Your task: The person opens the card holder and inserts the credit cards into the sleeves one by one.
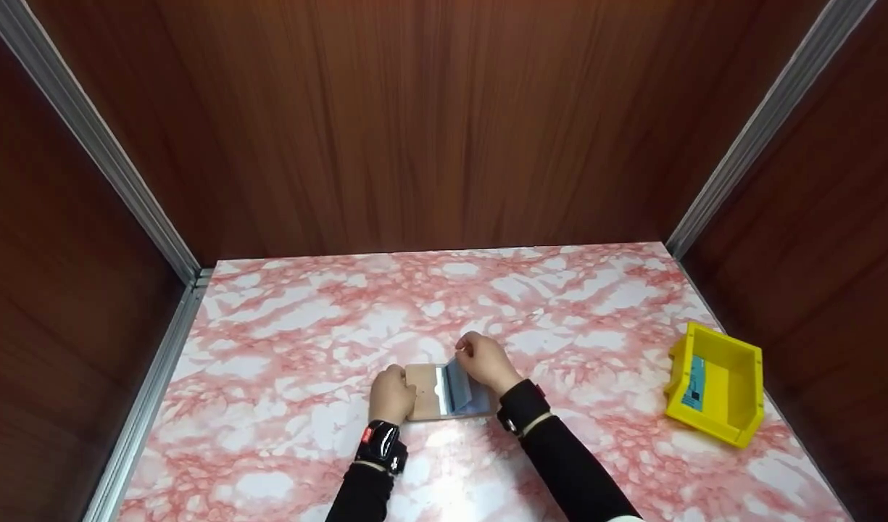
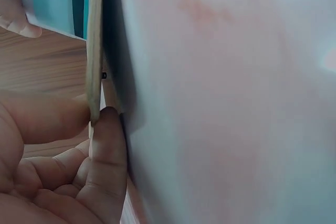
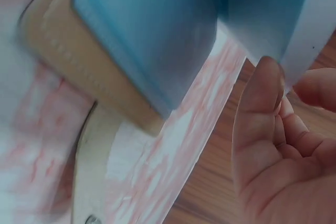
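Observation:
A small tan-framed mirror (image 1: 423, 393) lies flat on the pink marbled table (image 1: 306, 326), partly covered by a blue film (image 1: 459, 388). My left hand (image 1: 399, 380) grips the mirror's left edge; in the left wrist view the thumb (image 2: 107, 150) and a finger pinch the tan edge (image 2: 94, 51). My right hand (image 1: 464, 352) pinches a lifted corner of the film above the mirror's far right side. The right wrist view shows the blue film (image 3: 152, 30) curling up off the tan frame (image 3: 68, 66), its pale edge held by the fingertips (image 3: 265, 85).
A yellow plastic bin (image 1: 715, 383) with a blue label inside stands tilted near the table's right edge. Dark wood panels with metal corner strips wall the table at the back and both sides.

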Available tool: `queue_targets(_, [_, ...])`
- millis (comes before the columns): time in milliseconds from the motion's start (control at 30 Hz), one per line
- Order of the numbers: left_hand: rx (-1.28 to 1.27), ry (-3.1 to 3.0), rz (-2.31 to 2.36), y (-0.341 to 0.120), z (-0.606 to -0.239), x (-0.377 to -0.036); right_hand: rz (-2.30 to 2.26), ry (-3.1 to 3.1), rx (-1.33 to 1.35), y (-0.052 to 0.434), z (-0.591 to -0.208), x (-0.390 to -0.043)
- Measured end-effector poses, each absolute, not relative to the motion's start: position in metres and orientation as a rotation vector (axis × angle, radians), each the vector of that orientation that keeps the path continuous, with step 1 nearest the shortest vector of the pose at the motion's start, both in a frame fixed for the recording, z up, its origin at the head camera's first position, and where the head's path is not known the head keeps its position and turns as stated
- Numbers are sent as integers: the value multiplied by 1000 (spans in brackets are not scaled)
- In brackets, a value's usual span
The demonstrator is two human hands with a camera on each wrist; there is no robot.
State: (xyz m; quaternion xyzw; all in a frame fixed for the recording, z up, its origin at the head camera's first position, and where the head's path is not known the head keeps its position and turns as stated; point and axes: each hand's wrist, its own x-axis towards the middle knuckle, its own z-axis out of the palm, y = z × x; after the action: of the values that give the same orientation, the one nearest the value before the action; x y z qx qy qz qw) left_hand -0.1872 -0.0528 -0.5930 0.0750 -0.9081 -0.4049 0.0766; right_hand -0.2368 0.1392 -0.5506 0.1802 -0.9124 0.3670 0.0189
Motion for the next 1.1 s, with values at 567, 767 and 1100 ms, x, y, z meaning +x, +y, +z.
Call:
queue_targets(567, [242,-2715,-1273,-54,-592,-187,1228,-2856,587,119,-556,-231])
queue_targets(767, [218,-2710,-1281,-55,-593,-187,1308,-2849,588,116,-558,-228])
queue_targets(1100, [196,-2700,-1248,-56,-591,-186,1263,-2875,589,114,-561,-227])
